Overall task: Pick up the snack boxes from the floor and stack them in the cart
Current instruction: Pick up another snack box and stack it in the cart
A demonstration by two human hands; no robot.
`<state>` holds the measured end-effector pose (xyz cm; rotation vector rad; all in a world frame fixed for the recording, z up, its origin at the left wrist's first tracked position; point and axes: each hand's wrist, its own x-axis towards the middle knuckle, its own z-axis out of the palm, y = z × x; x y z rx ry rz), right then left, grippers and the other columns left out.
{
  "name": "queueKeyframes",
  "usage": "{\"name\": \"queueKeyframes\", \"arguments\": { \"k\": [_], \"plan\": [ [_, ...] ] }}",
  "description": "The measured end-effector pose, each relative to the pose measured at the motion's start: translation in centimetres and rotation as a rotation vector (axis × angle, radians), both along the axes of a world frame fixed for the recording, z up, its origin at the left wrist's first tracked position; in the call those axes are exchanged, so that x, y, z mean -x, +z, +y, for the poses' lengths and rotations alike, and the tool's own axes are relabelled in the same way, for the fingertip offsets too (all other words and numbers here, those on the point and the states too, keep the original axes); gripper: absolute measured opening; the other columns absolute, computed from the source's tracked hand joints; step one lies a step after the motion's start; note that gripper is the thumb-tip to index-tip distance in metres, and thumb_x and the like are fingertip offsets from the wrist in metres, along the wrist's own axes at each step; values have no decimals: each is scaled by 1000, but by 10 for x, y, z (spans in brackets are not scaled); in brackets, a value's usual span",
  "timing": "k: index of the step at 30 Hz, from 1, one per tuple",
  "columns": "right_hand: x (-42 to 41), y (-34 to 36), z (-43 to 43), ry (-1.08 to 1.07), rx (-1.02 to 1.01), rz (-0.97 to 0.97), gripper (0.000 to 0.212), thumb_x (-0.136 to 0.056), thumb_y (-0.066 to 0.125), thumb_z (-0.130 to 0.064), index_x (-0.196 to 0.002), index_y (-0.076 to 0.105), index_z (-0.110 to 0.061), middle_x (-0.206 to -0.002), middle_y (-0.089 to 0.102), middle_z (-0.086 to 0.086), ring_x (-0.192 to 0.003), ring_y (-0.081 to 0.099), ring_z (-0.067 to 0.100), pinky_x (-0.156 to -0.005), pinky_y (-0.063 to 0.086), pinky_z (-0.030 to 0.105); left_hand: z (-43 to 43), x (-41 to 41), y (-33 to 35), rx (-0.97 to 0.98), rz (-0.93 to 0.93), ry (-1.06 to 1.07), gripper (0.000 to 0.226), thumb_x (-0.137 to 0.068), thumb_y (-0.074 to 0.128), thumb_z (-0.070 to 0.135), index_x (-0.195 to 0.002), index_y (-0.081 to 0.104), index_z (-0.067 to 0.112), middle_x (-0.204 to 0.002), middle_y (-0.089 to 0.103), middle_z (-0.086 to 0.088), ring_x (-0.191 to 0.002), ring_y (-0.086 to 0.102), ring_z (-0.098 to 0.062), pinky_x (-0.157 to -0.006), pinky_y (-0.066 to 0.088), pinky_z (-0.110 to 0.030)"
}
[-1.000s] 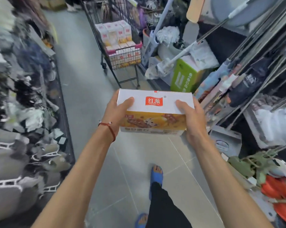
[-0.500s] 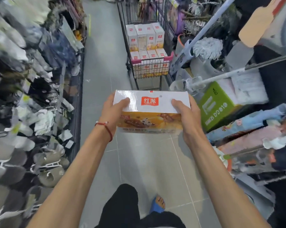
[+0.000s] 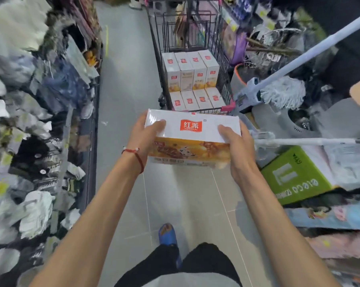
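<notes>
Head view: left hand and right hand grasp snack box by its ends, dead centre. Cart at 12 o'clock. Hold box level, clear the near rim, seat squarely on stacked boxes.

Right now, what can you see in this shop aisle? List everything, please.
held snack box: one, white top, orange side, off the floor before the cart
snack boxes in cart: eight visible, white and orange, four upright, four lower in front
cart: one, black wire, pink corners, ahead
mop: one, whitish head, right of cart
green carton: one, right side
floor: grey tiles
sandal: one, blue, below
bracelet: one, red, left wrist
left hand: grips box's left end
right hand: grips box's right end
</notes>
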<state>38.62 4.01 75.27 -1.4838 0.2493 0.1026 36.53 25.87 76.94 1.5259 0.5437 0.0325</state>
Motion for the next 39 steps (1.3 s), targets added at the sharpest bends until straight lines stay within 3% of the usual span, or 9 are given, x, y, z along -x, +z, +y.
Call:
{"name": "queueKeyframes", "arguments": {
  "k": [4, 8, 13, 21, 25, 27, 33, 36, 39],
  "plan": [
    [-61, 3, 32, -34, -20, 13, 49, -87, 69, -30, -135, 61, -27, -123, 75, -4, -115, 71, 20, -101, 57, 52, 31, -75, 6, 14, -11, -2, 37, -95, 60, 18, -132, 56, 22, -110, 73, -2, -81, 72, -16, -62, 55, -26],
    [-132, -2, 55, -43, -31, 19, 40, -97, 66, -20, -136, 62, -27, -121, 76, -3, -111, 73, 20, -97, 59, 52, 56, -144, 0, 2, 3, -49, 37, -97, 58, 23, -133, 54, 24, -111, 73, -1, -84, 74, -17, -59, 56, -22],
    [-232, -20, 71, -100, -32, 36, 38, -89, 69, -26, -127, 66, -30, -118, 77, 0, -113, 72, 26, -101, 55, 60, 70, -252, -11, -23, 32, -80, 34, -95, 61, 24, -129, 55, 26, -111, 73, -1, -90, 75, -20, -75, 61, -35],
    [-387, -49, 61, -237, -72, 84, 34, -95, 67, -20, -128, 64, -24, -119, 76, -1, -114, 71, 23, -105, 53, 54, 52, -440, -18, -56, 73, -178, 34, -95, 62, 19, -126, 57, 30, -101, 74, 9, -75, 74, -8, -55, 56, -18],
    [-438, -51, 46, -318, -66, 108, 36, -96, 66, -18, -132, 62, -20, -119, 76, 0, -109, 72, 18, -90, 57, 39, 36, -512, -29, -69, 104, -272, 42, -93, 62, 20, -133, 56, 30, -111, 73, 8, -91, 74, -14, -77, 61, -32],
    [-457, -54, 39, -376, -68, 119, 36, -96, 66, -17, -131, 62, -22, -116, 76, 0, -107, 72, 19, -85, 57, 38, 27, -543, -37, -86, 120, -332, 49, -92, 62, 22, -139, 52, 31, -118, 71, 8, -97, 72, -14, -81, 61, -34],
    [-491, -67, 28, -602, -93, 165, 44, -91, 70, -21, -124, 60, -48, -120, 74, -8, -113, 69, 15, -101, 56, 45, -11, -627, -67, -71, 175, -517, 61, -86, 66, 19, -145, 49, 27, -141, 57, 4, -123, 58, -18, -106, 48, -41],
    [-500, -78, 29, -732, -87, 173, 47, -90, 71, -19, -127, 61, -46, -121, 75, -8, -115, 70, 15, -105, 54, 51, -26, -662, -84, -49, 215, -641, 62, -89, 67, 14, -147, 47, 26, -142, 55, 3, -124, 57, -20, -107, 47, -38],
    [-509, -91, 39, -855, -94, 226, 47, -94, 70, -16, -128, 58, -46, -122, 74, -8, -113, 70, 13, -100, 58, 48, -35, -693, -104, -65, 235, -786, 61, -86, 68, 12, -144, 52, 25, -134, 63, 3, -118, 61, -17, -104, 50, -36]
  ]
}}
